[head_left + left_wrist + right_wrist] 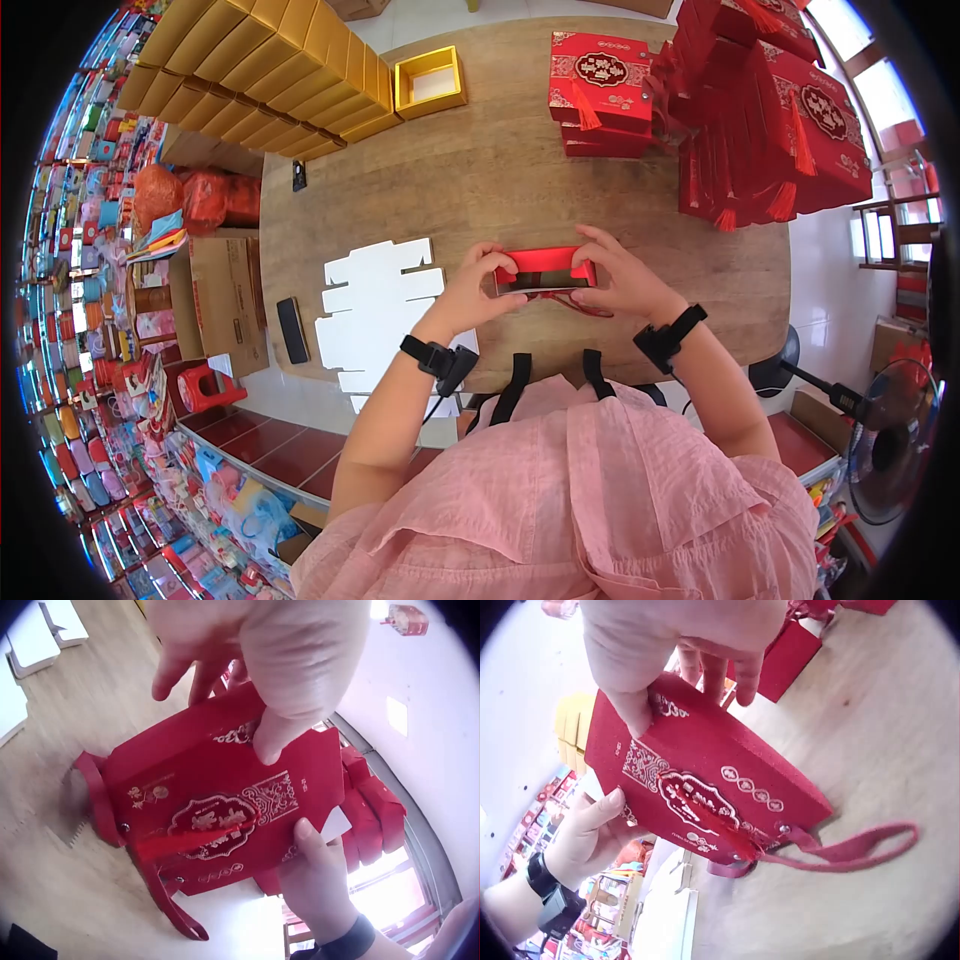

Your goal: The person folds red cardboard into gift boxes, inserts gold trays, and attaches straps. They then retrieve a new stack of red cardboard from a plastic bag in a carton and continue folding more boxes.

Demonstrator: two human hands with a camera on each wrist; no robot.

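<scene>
A red box (541,257) with a dark opening facing the person is held above the table by both hands. The left hand (483,287) grips its left end, thumb below and fingers above; the right hand (618,280) grips the other end likewise. In the left wrist view the red box (225,802) shows silver print, an oval label, a tassel and a ribbon handle, with the left thumb (277,735) on its printed face. The right wrist view shows the box (697,772) between the right hand (682,645) and the left hand (592,832).
Stacked gold boxes (270,70) and an open gold tray (430,82) stand at the back left. Finished red boxes (770,130) are piled at the back right. White cut sheets (375,310) and a phone (292,330) lie on the left of the table (400,190).
</scene>
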